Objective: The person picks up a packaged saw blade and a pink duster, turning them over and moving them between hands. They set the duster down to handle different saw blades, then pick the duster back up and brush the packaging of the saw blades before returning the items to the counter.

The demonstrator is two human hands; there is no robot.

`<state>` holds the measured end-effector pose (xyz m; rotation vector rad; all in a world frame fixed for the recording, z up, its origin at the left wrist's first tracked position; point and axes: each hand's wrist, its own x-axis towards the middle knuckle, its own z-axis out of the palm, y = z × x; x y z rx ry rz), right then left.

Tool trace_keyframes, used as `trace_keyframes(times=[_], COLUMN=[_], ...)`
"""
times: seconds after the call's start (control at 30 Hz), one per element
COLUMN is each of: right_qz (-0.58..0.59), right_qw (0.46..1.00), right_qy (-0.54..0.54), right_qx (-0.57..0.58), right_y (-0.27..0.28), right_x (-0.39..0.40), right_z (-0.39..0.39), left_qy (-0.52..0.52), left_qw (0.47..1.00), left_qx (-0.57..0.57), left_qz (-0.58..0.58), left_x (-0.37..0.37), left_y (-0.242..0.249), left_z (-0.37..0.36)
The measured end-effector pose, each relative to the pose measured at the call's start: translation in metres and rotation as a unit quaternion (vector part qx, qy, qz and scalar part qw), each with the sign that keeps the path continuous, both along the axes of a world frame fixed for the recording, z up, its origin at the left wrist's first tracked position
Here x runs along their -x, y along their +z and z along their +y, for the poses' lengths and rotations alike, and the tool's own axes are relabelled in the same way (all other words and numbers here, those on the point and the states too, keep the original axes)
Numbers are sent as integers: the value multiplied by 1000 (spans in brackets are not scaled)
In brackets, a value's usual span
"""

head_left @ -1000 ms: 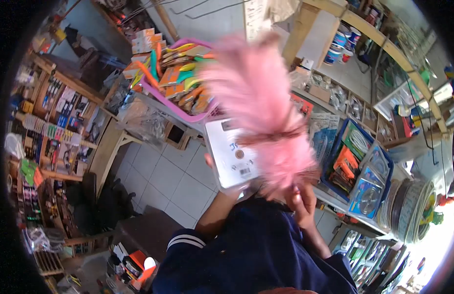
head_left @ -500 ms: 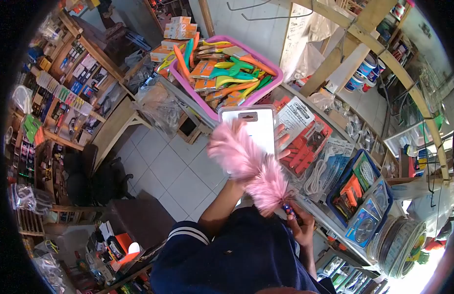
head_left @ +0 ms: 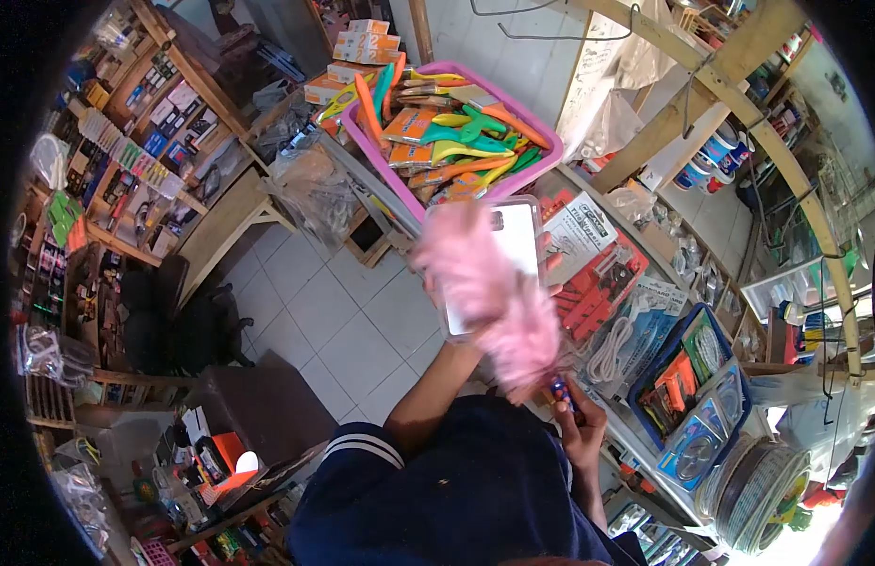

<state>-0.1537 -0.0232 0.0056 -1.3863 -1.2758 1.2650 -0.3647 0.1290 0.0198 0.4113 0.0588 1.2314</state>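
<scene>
My right hand (head_left: 581,432) is wrapped around the dark patterned handle (head_left: 562,389) of a pink feather duster (head_left: 517,344). Blurred by motion, the feathers lie across the front of a flat clear plastic package (head_left: 519,236) with a white backing. My left hand (head_left: 552,268) holds this package from behind, its fingertips showing past the right edge; the rest of that hand is hidden by package and feathers. Just beyond the package stands a pink basket (head_left: 400,193) full of paintbrushes and orange, green and yellow handled tools. Red carded tool packs (head_left: 602,292) lie to its right.
A blue basket (head_left: 635,415) of packaged goods sits on the counter at right, beside coiled cable (head_left: 758,495). Bagged white cords (head_left: 612,349) lie nearby. Loaded shelves (head_left: 126,151), a wooden bench (head_left: 220,236) and a brown cabinet (head_left: 258,415) stand left of the tiled floor.
The duster's feathers have swept over the package and are now blurred. The package is tilted slightly differently in my left hand. The whole view has shifted a little.
</scene>
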Motion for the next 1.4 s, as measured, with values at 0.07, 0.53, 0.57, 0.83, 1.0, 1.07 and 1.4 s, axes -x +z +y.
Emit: trace_keyframes(times=[0.07,0.53,0.57,0.83,1.0,1.07,1.4], right_qz=[43,17,-15,-1,-8,-37,24], right_qw=[998,999,1000,1000,1000,999,999], right_qy=[-48,-45,-2,27,-1,23,-20], right_qx=[23,-22,-12,6,8,23,18], right_y=[6,17,14,22,11,9,8], right_x=[8,1,-8,-3,-9,-23,-55], right_z=[1,23,24,29,24,25,18], left_qy=[133,88,176,121,163,56,132], left_qw=[984,987,980,988,974,993,984], left_qx=[1,-30,38,78,26,31,-76], left_qz=[-120,-129,-84,-60,-154,-97,-98], left_x=[4,9,-3,-5,5,7,20], left_y=[11,11,14,6,-6,12,19], left_z=[-8,-1,-6,11,5,16,11])
